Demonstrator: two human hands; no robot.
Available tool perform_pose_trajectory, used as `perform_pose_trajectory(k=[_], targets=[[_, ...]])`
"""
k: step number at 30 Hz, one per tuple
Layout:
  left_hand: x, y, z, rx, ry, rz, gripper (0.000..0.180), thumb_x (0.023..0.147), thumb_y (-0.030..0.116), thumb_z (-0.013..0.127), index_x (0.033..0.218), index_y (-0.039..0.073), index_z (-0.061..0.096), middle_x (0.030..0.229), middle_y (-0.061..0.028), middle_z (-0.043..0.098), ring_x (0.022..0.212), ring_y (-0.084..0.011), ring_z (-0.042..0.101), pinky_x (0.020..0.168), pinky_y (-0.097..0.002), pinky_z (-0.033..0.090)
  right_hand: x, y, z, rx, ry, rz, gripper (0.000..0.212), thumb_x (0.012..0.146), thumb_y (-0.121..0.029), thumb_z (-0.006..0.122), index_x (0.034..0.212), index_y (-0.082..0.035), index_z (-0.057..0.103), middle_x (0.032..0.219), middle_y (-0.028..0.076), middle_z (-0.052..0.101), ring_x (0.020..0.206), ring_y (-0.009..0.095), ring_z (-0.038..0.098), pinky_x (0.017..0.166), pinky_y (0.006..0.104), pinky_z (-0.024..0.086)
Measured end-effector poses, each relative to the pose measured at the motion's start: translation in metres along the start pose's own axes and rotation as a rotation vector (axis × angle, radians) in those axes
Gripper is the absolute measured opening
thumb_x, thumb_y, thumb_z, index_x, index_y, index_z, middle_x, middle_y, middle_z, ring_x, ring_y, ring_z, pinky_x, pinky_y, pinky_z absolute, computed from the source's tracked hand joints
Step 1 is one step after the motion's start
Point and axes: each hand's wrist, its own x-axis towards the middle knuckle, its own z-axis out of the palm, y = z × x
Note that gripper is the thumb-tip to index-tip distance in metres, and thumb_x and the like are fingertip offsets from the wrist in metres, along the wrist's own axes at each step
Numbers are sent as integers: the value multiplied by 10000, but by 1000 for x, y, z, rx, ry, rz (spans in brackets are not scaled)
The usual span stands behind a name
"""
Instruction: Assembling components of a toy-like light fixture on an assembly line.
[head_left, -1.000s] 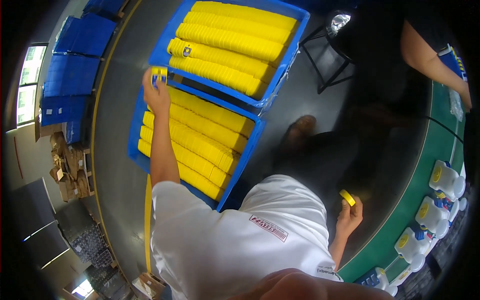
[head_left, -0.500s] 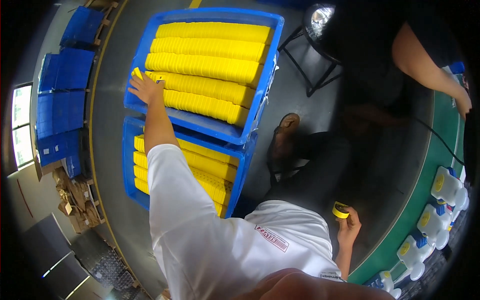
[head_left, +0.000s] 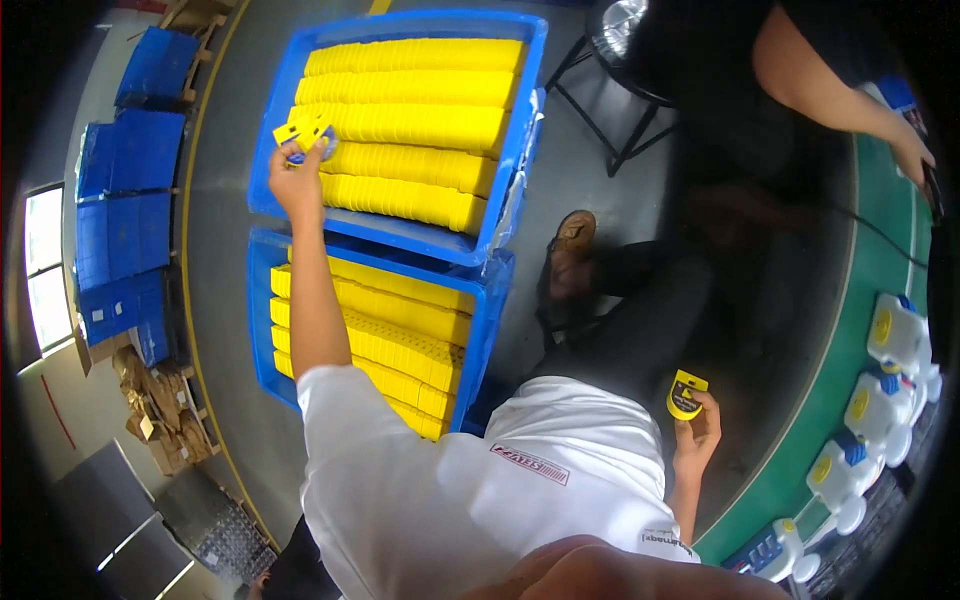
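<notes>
My left hand (head_left: pixel 296 190) is closed on a couple of small yellow-and-blue cards (head_left: pixel 309 139), held fanned above the left ends of the rows in the upper blue crate (head_left: pixel 384 236). Tight rows of thin yellow pieces (head_left: pixel 405 123) stand on edge in that crate. Down at the right, my right hand (head_left: pixel 700 430) grips a yellow-and-black card (head_left: pixel 686 395) with a rounded lower end, its printed face showing. It is apart from the crates, beside my white shirt.
A second blue crate (head_left: pixel 262 345) with more yellow rows adjoins the first. White bottles (head_left: pixel 843 470) line a green bench (head_left: pixel 840 330) at the right. A co-worker's arm (head_left: pixel 820 85) reaches over the bench. Behind stands a black stool (head_left: pixel 622 120); blue boxes (head_left: pixel 125 235) stack at the left.
My left hand has lifted from the left ends of the rows with cards in it, now fanned out. The card in my right hand has turned to show its flat face.
</notes>
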Motion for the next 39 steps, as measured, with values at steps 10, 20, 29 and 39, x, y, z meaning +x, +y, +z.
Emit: perform_pose_trajectory(k=[10,20,29,39], targets=[[-287,231,74,-1215,-1428,-211,481,779,66,702,1232,58,543,1216,-134,620,1130,-266,622,994,-412,511,-53,-60,-20,287,456,-363,532,912,-4,620,1416,-10,448,1245,138,579,1163,202,570,1012,347,445],[-524,384,60,-972,-2538,-313,323,819,-27,704,1101,37,559,1177,-88,604,1111,-196,609,965,-355,505,-137,-57,-91,474,949,-583,624,902,73,605,1460,-38,348,1273,140,530,1132,198,603,949,307,507],[-607,433,42,-549,-2850,-96,271,912,63,623,1148,16,498,1168,-145,637,1061,-212,660,931,-359,544,-186,-15,-141,630,1189,-475,390,909,49,623,1226,-42,415,1047,128,651,920,149,667,758,253,555],[-630,436,49,-298,-2797,-5,229,945,71,595,1143,17,491,1140,-154,649,1005,-197,685,855,-322,581,-196,1,-129,659,1274,-440,414,889,80,610,1228,-32,399,1099,152,629,933,150,667,755,248,545]])
